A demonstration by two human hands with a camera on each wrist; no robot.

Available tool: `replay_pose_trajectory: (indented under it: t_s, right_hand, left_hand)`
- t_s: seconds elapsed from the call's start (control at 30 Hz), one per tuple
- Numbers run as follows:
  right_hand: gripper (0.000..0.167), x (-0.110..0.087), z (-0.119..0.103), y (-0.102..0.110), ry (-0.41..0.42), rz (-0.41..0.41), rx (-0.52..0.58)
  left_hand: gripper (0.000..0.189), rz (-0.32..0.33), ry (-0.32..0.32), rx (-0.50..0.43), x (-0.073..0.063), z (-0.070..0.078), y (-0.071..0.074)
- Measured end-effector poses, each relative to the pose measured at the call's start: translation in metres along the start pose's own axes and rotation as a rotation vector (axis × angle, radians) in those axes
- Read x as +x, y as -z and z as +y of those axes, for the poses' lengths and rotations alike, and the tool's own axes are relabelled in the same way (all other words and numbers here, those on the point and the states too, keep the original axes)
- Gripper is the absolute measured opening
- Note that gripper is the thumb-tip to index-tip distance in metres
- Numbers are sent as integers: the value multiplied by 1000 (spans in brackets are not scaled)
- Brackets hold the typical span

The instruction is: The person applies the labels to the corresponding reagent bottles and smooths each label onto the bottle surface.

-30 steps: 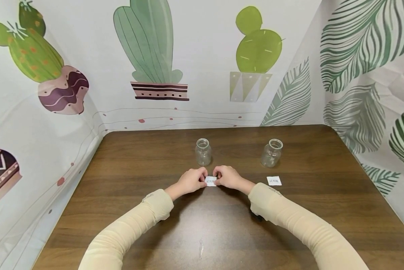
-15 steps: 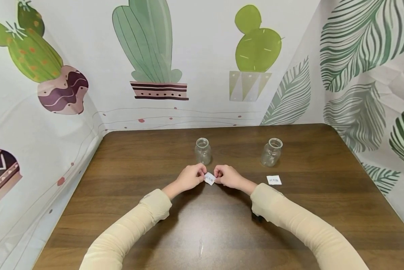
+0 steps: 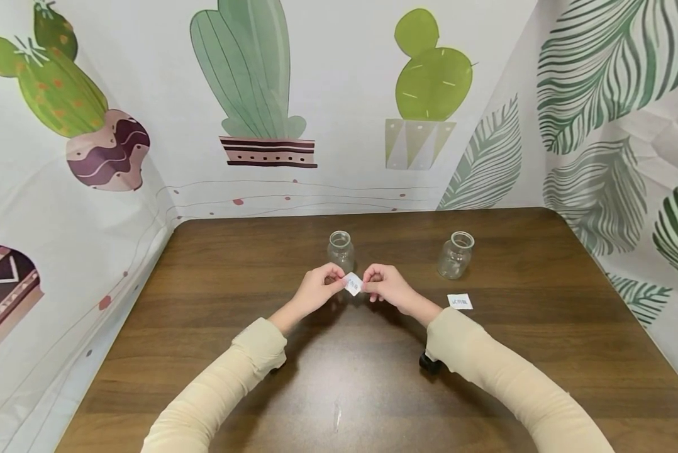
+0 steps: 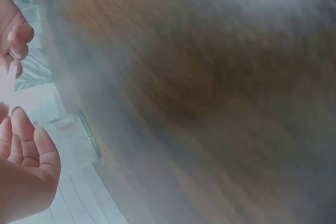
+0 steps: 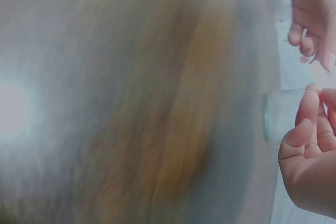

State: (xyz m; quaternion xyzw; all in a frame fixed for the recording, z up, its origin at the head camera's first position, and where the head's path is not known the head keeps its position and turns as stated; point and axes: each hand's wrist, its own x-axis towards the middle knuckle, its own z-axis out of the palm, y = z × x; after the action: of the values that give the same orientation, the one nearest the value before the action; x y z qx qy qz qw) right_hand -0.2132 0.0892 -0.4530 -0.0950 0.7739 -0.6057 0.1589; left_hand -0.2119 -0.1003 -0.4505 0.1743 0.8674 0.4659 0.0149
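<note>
A small white label with dark printed characters is held up tilted, one corner higher than the others. My left hand pinches its left corner between thumb and fingers. From the other side my right hand pinches the right corner. Just behind the label stands a clear glass jar, upright and without a lid, its lower part overlapped by the left fingers. In the left wrist view the left hand shows at the left edge; in the right wrist view the right hand is at the right edge.
A second lidless glass jar stands to the right, with another printed white label lying flat in front of it. The brown wooden table ends at a cactus-printed cloth. A small black object shows beneath the right cuff.
Both hands have lifted the label from the table and moved it a little away from me. The label has turned from lying square to a diamond tilt. The jars have stayed put.
</note>
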Motion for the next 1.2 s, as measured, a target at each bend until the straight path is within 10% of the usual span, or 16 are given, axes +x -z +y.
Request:
replay_pose_trajectory:
  t_s: [0.3,0.5,0.83,1.2]
  right_hand:
    - [10,-6,-8,0,6,52,178]
    - [10,-10,-7,0,-18,45,260]
    - [24,-17,-14,3,137,129,138]
    - [26,-37,-45,-4,291,84,-116]
  left_hand:
    - [11,49,72,-199,-9,37,7]
    - [12,103,78,-221,-7,24,-1]
    - [8,220,66,-68,-10,22,-3]
    - [10,194,54,-43,-15,31,-2]
